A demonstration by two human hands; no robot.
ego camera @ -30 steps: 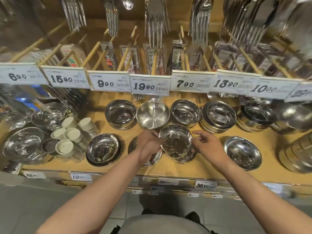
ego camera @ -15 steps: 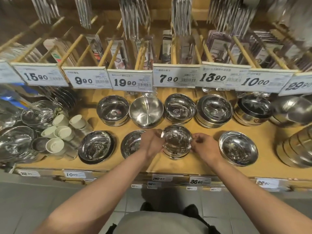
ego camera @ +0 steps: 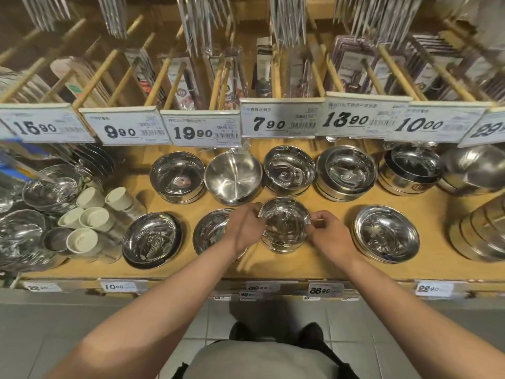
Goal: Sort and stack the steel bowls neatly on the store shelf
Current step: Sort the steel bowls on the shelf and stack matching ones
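Two hands hold one small steel bowl (ego camera: 284, 222) at the front middle of the wooden shelf (ego camera: 328, 266). The left hand (ego camera: 246, 228) has its grip on the left rim, the right hand (ego camera: 328, 233) pinches the right rim. It seems to sit on another bowl beneath, though glare blurs that.

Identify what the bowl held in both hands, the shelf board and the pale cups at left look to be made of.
Bowl: polished steel, judging by its mirror reflections. Shelf board: wood or wood-look laminate; tan, matte, faint grain. Pale cups: possibly plastic or ceramic; off-white, dull, no glare. Left hand and right hand grip the bowl's rim.
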